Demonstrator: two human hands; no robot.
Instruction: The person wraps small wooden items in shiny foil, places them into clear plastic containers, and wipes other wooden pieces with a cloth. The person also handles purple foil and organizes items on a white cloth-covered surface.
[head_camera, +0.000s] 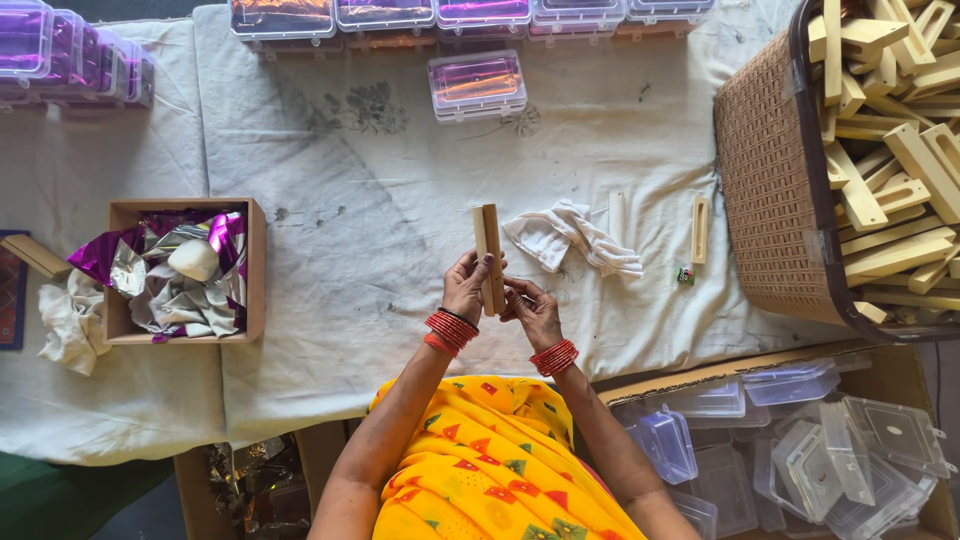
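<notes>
Both the left hand (466, 287) and right hand (532, 312) are pinching an upright wooden block (489, 245); a white cloth (570, 238) is lying just beyond the right hand.

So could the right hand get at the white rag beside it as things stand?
Probably yes: the white rag lies on the cloth just beyond the right hand with nothing between, though that hand is steadying the wooden pieces.

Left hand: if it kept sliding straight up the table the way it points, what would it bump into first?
Probably nothing soon. The left hand holds wooden sticks pointing up the white cloth, which looks bare ahead. The clear box with shiny foil comes first, though depth is unclear.
</notes>
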